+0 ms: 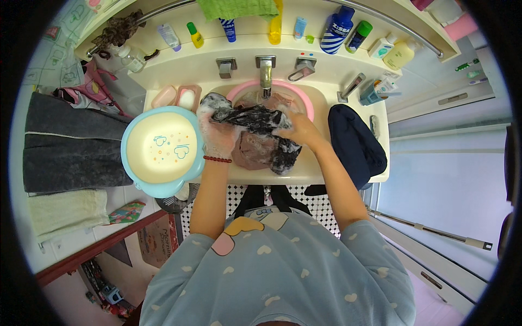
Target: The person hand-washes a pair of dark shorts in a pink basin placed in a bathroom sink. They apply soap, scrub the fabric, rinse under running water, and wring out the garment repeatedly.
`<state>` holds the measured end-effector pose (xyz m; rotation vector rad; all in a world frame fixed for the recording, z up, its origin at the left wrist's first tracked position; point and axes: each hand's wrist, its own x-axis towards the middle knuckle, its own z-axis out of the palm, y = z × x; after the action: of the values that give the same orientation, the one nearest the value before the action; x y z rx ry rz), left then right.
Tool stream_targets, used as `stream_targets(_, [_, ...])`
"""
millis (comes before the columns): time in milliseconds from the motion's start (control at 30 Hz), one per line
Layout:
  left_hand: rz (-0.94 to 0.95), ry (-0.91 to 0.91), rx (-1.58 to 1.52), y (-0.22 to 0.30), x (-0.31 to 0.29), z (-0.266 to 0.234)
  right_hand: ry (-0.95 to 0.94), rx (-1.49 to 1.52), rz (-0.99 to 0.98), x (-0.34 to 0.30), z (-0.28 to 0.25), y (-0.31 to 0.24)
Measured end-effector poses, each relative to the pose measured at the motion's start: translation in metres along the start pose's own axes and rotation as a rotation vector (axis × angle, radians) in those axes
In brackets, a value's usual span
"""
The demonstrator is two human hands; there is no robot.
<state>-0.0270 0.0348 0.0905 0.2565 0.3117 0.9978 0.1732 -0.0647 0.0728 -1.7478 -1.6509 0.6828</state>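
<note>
A soapy black cloth (247, 118) is stretched between my two hands over the sink. Lather coats my left hand (218, 133), which grips the cloth's left part. My right hand (296, 129) has its fingers closed on the right part, and a foamy end hangs below it. Under the black cloth lies a wet brownish-pink cloth (253, 152), partly hidden, over the front of a pink basin (304, 98). The basin sits in the sink below the metal faucet (266, 73). What the black cloth is exactly, I cannot make out.
Left of my hands stands a blue-rimmed washbasin (163, 146). Behind it are pink soap dishes (187, 98). A folded navy garment (353, 144) lies on the right counter, near a toothbrush cup (372, 93). Several bottles and tubes line the shelf (244, 43) behind the faucet.
</note>
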Motion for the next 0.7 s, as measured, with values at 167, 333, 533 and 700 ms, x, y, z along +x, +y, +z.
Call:
stream_targets(167, [0.358,0.022,0.690,0.009,0.009,-0.047,-0.234,-0.306,0.203,-0.012,-0.022,0.003])
stream_targets(333, [0.000,0.148,0.040,0.000,0.018,-0.055,0.033,-0.001,0.335,-0.019,-0.040,0.005])
stream_targets(533, [-0.163,0.198,-0.067,-0.039,-0.008,-0.019,-0.211,0.227,0.143,-0.015,-0.018,-0.020])
stream_targets(700, [-0.067,0.112,0.023,-0.030,0.013,-0.049,-0.019,0.478,0.241,-0.013,0.038,-0.003])
